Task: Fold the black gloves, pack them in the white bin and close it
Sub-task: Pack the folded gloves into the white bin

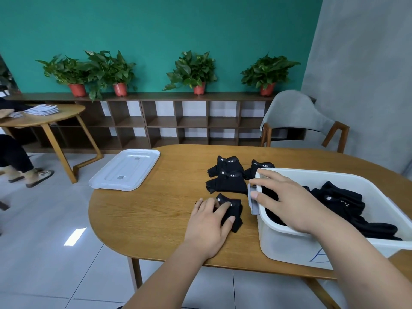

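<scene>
Gloves (225, 167) labelled 5.11 — left hand (208, 227) flat on one, right hand (289, 202) flat on bin (287, 244)

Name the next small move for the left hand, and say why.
Probably grip the folded glove under the left hand and carry it into the white bin. Its fold looks done, the bin stands open just beside it with the right hand resting on its rim, and gloves already lie inside.
</scene>
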Motion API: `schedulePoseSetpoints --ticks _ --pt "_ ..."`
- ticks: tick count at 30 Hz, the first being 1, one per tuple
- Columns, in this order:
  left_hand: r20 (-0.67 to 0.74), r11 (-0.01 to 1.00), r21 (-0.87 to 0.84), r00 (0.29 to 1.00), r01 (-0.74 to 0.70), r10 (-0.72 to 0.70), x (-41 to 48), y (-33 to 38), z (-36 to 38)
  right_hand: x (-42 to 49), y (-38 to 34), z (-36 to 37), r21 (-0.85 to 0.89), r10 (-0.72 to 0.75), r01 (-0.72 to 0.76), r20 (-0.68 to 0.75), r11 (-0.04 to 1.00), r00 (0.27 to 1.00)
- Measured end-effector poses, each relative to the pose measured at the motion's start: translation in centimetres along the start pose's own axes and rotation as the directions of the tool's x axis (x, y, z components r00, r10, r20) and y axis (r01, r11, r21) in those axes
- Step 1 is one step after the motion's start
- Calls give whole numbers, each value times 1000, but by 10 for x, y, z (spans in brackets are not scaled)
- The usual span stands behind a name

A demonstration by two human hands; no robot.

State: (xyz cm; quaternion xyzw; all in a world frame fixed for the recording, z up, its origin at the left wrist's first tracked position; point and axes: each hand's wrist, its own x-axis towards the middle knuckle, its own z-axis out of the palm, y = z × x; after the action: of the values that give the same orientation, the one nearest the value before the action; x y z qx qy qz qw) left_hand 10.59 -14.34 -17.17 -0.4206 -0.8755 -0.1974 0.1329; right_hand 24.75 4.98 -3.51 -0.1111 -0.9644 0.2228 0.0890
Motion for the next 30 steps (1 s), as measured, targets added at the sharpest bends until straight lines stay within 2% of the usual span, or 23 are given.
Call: schedulePoseSetpoints --ticks 5,8,12,14,16,19,23,26,30 --pt "-108 989 -145 993 23 -39 -6 -6 0 0 0 1 -8 0 0 5 1000 1000" --pt "-198 969 -238 974 66 -114 -10 -13 2 0 0 1 1 1 -1 5 1000 1000" --pt "-220 939 -193 920 286 -326 -12 -12 -4 0 -1 1 8 2 -2 6 1000 1000" --pt "-154 895 -129 883 426 -443 -12 -11 -7 0 -1 0 12 2 -2 5 1000 1000" --pt "-96 865 -90 860 494 -501 -12 -9 -9 -1 -2 0 18 6 -6 9 1000 1000" --pt "-73 868 -104 867 486 -494 -11 -9 -11 -1 -2 -1 24 9 -10 18 1000 1000" --pt "-43 850 -283 880 443 -473 -12 -12 -12 0 -3 -2 21 15 -16 25 1000 1000" --pt "-14 749 -505 864 428 -503 -15 -14 -16 0 -4 -2 16 20 -21 31 1000 999" --pt "-21 644 -673 861 364 -508 -20 -13 -23 0 -3 -1 36 21 -22 31 999 999"
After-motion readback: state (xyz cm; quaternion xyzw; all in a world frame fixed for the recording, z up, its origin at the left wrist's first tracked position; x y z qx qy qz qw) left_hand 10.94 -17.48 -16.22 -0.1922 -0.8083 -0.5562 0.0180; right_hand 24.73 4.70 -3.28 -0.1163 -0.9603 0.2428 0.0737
